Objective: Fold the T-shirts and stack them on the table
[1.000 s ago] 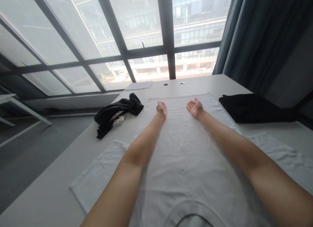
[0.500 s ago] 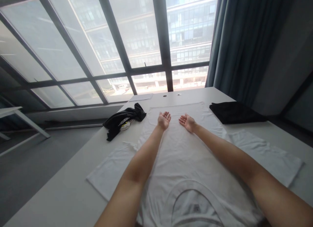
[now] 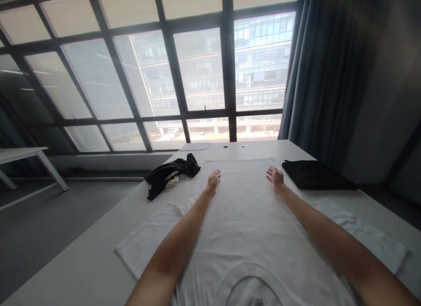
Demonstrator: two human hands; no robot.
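Note:
A white T-shirt [image 3: 245, 218] lies spread out, its round collar towards me and its hem at the far end; a sleeve reaches out to either side. Over the left part of the shirt near the hem is my left hand [image 3: 214, 179], fingers apart and holding nothing. My right hand [image 3: 275, 176] is likewise open, near the right edge at about the same distance. Both hands are spaced apart with palms turned inward. Whether they touch the fabric I cannot tell.
The shirt rests on a white table [image 3: 88, 249]. Bunched black cloth with white lettering [image 3: 171, 172] lies at the left, and a folded black cloth [image 3: 317, 175] at the right. A paper sheet [image 3: 196, 146] lies at the far edge, before windows and a blue curtain [image 3: 302, 77].
My hands have moved apart, the right one outward to the shirt's right edge and the left one slightly left. The camera has tilted up, showing more of the windows.

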